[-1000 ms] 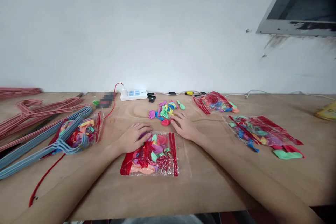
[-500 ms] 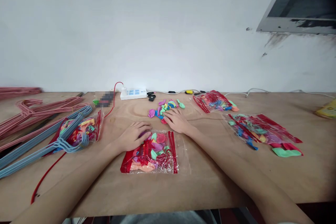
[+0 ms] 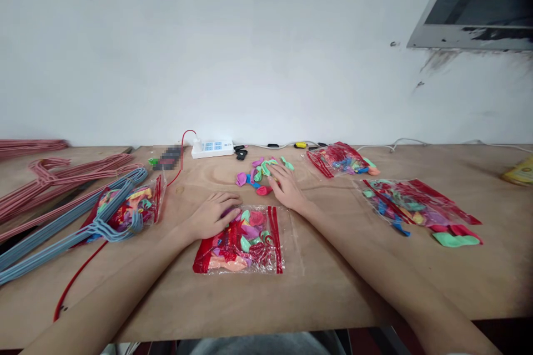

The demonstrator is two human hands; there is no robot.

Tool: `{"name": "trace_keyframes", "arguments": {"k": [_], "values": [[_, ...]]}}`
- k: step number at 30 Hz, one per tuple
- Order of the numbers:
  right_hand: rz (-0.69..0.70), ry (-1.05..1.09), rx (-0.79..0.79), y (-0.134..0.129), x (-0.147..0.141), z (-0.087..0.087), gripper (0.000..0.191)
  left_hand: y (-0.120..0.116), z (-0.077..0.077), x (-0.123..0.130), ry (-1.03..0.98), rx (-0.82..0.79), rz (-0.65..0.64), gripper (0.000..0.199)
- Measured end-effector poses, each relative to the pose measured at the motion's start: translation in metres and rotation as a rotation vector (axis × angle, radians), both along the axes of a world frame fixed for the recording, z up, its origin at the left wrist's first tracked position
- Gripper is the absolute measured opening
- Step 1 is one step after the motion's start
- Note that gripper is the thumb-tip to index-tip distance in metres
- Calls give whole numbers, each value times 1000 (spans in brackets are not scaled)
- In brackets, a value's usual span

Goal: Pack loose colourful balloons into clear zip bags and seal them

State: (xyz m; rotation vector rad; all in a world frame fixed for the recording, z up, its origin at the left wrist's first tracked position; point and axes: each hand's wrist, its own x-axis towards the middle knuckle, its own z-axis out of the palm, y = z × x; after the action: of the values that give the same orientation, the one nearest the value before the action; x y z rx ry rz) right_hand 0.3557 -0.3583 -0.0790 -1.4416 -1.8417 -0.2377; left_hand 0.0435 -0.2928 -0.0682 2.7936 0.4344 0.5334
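Observation:
My left hand (image 3: 214, 215) lies with its fingers stretched out over the upper left corner of a clear and red plastic bag (image 3: 241, 244). Balloons in pink, purple, green and orange show through the bag's film. My right hand (image 3: 286, 187) reaches to a small pile of loose balloons (image 3: 259, 171) beyond the bag, its fingers spread on the pile's right side. Purple, blue, green and red balloons show there; those under the fingers are hidden. A red balloon (image 3: 264, 191) sits at the near side of the pile, left of my right hand.
Blue hangers (image 3: 104, 222) lie over another balloon bag (image 3: 141, 205) at the left, beside pink hangers (image 3: 45, 177). A white power strip (image 3: 213, 148) with a red cable stands by the wall. Two more balloon bags, one farther back (image 3: 339, 158) and one nearer (image 3: 416, 202), lie at the right.
My right hand has shifted slightly right across the loose balloons, so the red balloon and more of the pile now show. My left hand stays on the bag.

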Motion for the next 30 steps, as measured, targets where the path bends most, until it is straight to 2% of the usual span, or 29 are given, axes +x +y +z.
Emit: {"name": "trace_keyframes", "arguments": {"k": [5, 14, 17, 21, 23, 26, 30], "values": [[59, 132, 57, -16, 1, 3, 51, 0, 0, 0, -1, 3, 2, 39], [89, 368, -15, -91, 19, -4, 47, 1, -1, 0, 12, 12, -1, 38], [30, 491, -58, -96, 26, -7, 47, -1, 1, 0, -6, 1, -1, 38], [-72, 570, -123, -88, 33, -5, 45, -1, 1, 0, -5, 4, 2, 38], [-115, 521, -186, -85, 38, -3, 44, -1, 0, 0, 6, 6, 2, 39], [-185, 317, -269, -84, 49, 0, 39, 0, 0, 0, 15, 11, 3, 39], [-184, 55, -274, -82, 68, -5, 36, 1, -1, 0, 11, 10, 4, 39]]}}
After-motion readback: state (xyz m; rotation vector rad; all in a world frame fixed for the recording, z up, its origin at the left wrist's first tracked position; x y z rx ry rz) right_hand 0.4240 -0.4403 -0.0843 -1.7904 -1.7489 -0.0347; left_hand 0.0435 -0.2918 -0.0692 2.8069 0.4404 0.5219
